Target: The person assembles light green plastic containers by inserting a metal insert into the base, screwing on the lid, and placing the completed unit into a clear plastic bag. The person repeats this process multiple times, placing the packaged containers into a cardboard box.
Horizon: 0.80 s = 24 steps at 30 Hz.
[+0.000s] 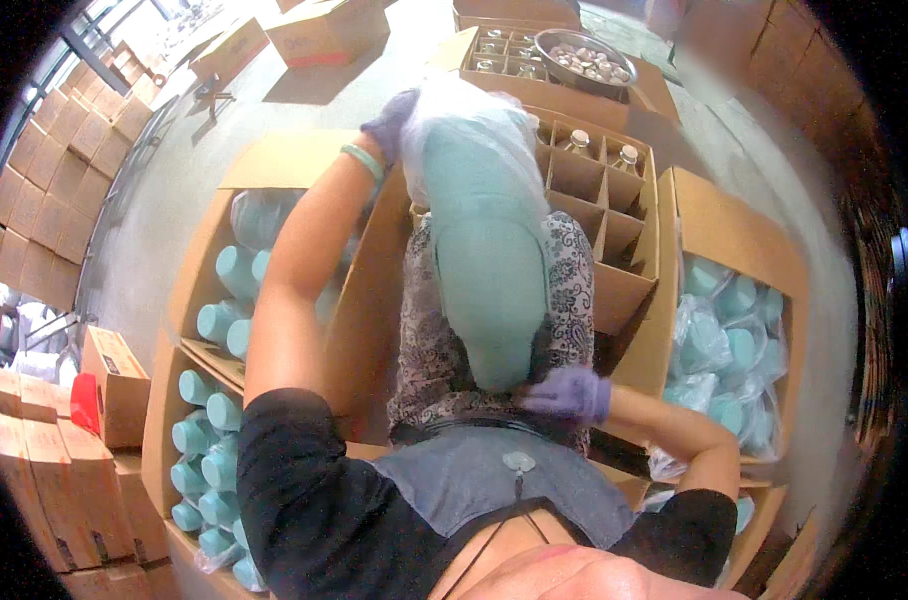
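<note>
A large teal bottle-shaped object [489, 270], smeared by motion, lies lengthwise over my lap with its narrow end toward me. A thin clear plastic bag [464, 130] covers its far, wide end. My left hand [389, 127], in a purple glove, is closed on the bag at the far left side. At the near end, my right hand [571, 396], also gloved, grips the narrow tip; its fingertips are partly hidden and blurred.
Open cartons of teal pieces [219, 415] stand at my left, and another bagged lot [734, 350] at my right. Ahead is a divided carton [604, 200] with stoppered glass bottles. Beyond it, a metal bowl [584, 65] of small pale pieces rests on another carton. Stacked boxes [59, 180] line the far left.
</note>
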Available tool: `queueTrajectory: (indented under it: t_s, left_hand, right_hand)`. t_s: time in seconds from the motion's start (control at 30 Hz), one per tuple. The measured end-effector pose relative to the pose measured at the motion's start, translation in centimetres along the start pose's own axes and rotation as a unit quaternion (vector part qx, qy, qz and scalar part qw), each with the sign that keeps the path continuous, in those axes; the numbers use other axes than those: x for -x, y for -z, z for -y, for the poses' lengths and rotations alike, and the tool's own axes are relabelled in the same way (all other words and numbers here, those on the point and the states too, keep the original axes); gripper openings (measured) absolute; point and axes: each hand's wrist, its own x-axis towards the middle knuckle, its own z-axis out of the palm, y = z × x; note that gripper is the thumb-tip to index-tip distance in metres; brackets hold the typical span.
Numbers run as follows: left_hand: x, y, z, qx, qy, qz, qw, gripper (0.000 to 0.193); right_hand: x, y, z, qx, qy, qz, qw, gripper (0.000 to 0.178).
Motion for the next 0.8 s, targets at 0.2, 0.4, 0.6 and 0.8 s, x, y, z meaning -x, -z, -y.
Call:
queueTrajectory:
  t_s: [0.2, 0.4, 0.6, 0.8]
  left_hand:
    - [-1.0, -2.1, 0.2, -0.114, -0.082, 0.136, 0.981, 0.029]
    - [1.7, -4.7, -2.5, -0.185, -0.166, 0.08, 0.965, 0.031]
    - [11.2, -7.3, 1.1, -0.415, -0.348, 0.09, 0.836, 0.047]
    - [11.1, -0.8, 3.7, -0.376, -0.408, 0.014, 0.832, 0.05]
  right_hand:
    - [-8.2, 24.0, -8.2, 0.24, -0.12, -0.439, 0.857, 0.051]
    - [-10.5, 23.1, -20.3, -0.525, -0.275, -0.486, 0.642, 0.041]
    - [-10.1, 10.5, -13.8, -0.011, -0.319, -0.37, 0.872, 0.039]
    - [-3.2, 5.8, -4.2, 0.111, -0.126, 0.098, 0.981, 0.037]
